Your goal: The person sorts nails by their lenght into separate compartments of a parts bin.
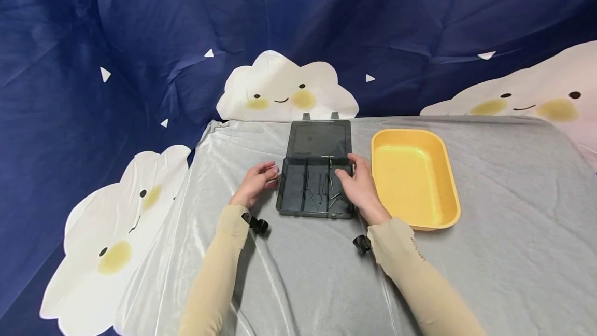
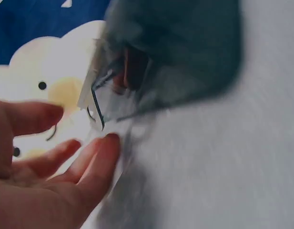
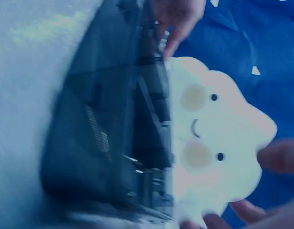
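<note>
A dark translucent plastic organizer box (image 1: 292,186) stands with its lid (image 1: 319,139) folded back away from the person. Thin dark screws (image 1: 321,188) lie loose in its middle and right compartments; the left compartment shows none. Beside the box's left wall is my left hand (image 1: 254,184), fingers slightly bent and thumb apart. In the left wrist view, the left fingertips (image 2: 108,148) are just short of the blurred box (image 2: 185,57). My right hand (image 1: 363,188) hovers at the box's right edge, thumb and fingers spread. In the right wrist view, nothing shows between its fingers.
A yellow rectangular tub (image 1: 410,191) stands just right of the box, close to the right forearm. Grey cloth (image 1: 308,274) covers the table, with folds in front. A dark blue curtain (image 1: 298,14) with cloud prints hangs behind and on the left.
</note>
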Tool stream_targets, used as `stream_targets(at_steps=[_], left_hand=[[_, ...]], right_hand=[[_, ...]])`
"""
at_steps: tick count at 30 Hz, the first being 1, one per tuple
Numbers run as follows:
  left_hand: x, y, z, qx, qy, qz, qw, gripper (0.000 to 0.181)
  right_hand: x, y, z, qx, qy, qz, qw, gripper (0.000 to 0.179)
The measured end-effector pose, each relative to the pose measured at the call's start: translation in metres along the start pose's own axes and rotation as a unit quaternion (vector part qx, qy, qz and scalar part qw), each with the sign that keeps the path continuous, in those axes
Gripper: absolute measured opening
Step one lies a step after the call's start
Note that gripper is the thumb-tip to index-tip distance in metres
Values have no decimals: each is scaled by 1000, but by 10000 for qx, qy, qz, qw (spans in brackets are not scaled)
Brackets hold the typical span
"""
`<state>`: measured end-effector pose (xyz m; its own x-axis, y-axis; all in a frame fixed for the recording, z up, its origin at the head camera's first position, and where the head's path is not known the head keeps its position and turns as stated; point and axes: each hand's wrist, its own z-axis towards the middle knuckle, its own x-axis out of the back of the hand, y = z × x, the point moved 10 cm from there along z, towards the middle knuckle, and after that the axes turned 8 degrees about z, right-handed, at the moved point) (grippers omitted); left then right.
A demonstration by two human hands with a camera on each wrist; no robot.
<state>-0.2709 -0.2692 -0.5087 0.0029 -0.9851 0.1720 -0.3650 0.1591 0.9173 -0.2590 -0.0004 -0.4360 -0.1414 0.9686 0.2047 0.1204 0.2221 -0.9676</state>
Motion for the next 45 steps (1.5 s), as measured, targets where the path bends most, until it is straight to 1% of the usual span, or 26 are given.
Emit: stream_targets(at_steps=[2,4,7,9,11,14,19,25,29,32,35,38,42,45], left_hand=[[0,0,6,147,9,-455,9989,50],[-1,0,11,250,-11,-787,9966,50],[-6,4,19,281,-145,-956,9949,51],[-11,8,24,266,-269,-1023,9940,52],[-15,11,28,246,-396,-981,9941,54],[-20,14,33,225,-477,-770,9956,56],[-20,15,39,263,-397,-540,9974,56],[-19,18,40,186,-314,-253,9990,55],[-17,20,39,175,-230,-203,9994,57],[-16,21,38,133,-215,-179,9995,60],[-16,23,37,23,-199,6,9998,62],[-17,28,35,-200,-186,298,9992,64],[-19,37,30,-609,-244,687,9955,70],[-22,43,29,-1038,-264,1023,9890,73]], right_hand=[[1,8,5,-219,282,360,9987,58],[2,14,10,-395,511,648,9958,58],[4,22,18,-576,734,1005,9906,57],[3,26,22,-713,758,1150,9879,57],[2,30,25,-809,740,1233,9863,56],[-1,35,30,-975,667,1363,9836,56],[0,42,38,-1125,662,1536,9795,55],[2,42,46,-1203,696,1609,9771,56],[2,43,49,-1260,695,1623,9762,56],[2,41,51,-1203,715,1670,9760,56],[2,40,54,-1102,756,1759,9753,55],[3,38,56,-1063,737,1801,9751,59],[4,35,58,-1035,674,1766,9765,67],[7,31,59,-920,697,1775,9773,68]])
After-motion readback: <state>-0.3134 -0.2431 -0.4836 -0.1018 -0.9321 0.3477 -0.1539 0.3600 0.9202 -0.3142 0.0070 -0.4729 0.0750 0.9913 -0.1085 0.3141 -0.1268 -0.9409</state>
